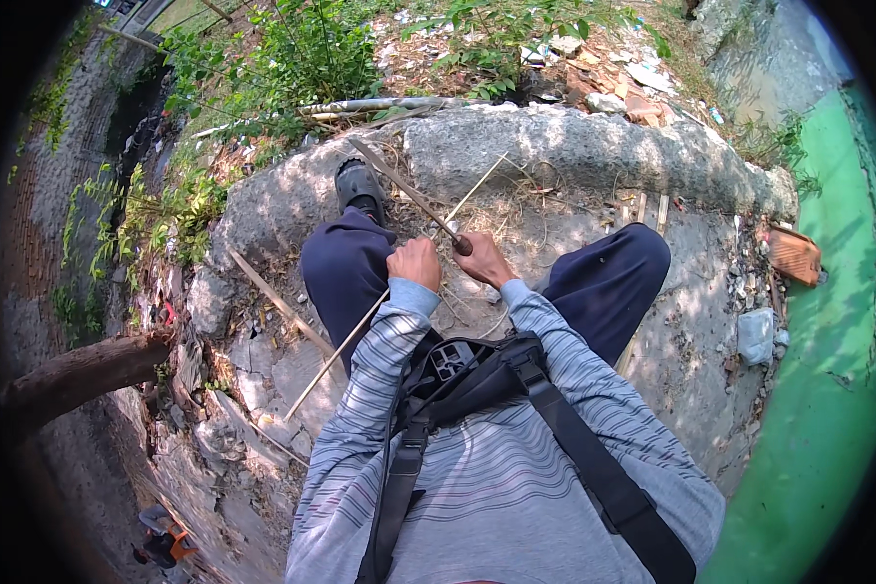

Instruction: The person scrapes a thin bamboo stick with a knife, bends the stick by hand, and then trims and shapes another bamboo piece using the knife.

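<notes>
My left hand [415, 263] is closed around a long, thin pale stick [333, 363], which looks like a bamboo strip. The stick slants from beside my left leg, through my fist, up to the far right of it. My right hand [484, 261] grips the dark wooden handle of a long knife [404, 185], its blade pointing away and to the left. Just beyond my fists, the blade crosses the stick; whether the edge touches it I cannot tell. Both hands are close together between my bent knees, over the grey ground.
A thicker wooden strip [280, 304] lies left of my left leg. A low concrete ledge [594, 146] curves across ahead, with bushes [311, 68] behind it. To the right are an orange-brown container [794, 255] and a green surface [808, 428]. A tree trunk [88, 378] juts in from the left.
</notes>
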Tool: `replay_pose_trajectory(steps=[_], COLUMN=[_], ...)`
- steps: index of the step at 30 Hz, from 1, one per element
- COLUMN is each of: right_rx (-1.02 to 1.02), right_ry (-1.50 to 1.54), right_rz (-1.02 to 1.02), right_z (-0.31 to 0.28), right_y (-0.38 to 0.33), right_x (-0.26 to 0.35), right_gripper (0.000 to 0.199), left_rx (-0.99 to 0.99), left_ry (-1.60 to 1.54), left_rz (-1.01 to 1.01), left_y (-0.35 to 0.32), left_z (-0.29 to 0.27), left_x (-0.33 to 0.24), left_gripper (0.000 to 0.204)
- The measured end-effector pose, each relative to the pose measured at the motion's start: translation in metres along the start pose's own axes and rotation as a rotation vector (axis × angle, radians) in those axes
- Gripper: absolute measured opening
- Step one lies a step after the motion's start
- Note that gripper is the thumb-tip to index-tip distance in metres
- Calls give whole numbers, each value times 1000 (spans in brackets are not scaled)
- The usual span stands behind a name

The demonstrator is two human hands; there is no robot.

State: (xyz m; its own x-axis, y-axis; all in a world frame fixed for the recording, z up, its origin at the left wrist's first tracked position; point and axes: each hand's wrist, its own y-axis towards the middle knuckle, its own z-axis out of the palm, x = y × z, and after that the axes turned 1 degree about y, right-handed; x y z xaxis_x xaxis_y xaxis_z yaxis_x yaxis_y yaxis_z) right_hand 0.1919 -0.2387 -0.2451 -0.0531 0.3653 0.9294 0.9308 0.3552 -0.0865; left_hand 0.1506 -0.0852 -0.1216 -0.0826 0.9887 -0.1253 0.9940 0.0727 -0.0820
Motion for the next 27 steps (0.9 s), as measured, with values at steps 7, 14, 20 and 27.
replay_pose_trajectory(steps=[7,14,20,27], right_rx=[1,4,-79,5], right_ry=[-35,-65,-47,96], right_rz=[147,1,148,-62], right_z=[-7,-2,-15,-4], right_y=[6,5,13,10], right_x=[-8,8,-12,12], right_gripper=[22,22,23,20], left_rx=[0,-9,-17,-67], left_ry=[39,80,76,146], left_rz=[-8,-24,-22,28], left_y=[1,3,3,13], left_z=[17,8,5,-31], left_x=[-2,-3,-11,-9], left_gripper=[13,12,13,16])
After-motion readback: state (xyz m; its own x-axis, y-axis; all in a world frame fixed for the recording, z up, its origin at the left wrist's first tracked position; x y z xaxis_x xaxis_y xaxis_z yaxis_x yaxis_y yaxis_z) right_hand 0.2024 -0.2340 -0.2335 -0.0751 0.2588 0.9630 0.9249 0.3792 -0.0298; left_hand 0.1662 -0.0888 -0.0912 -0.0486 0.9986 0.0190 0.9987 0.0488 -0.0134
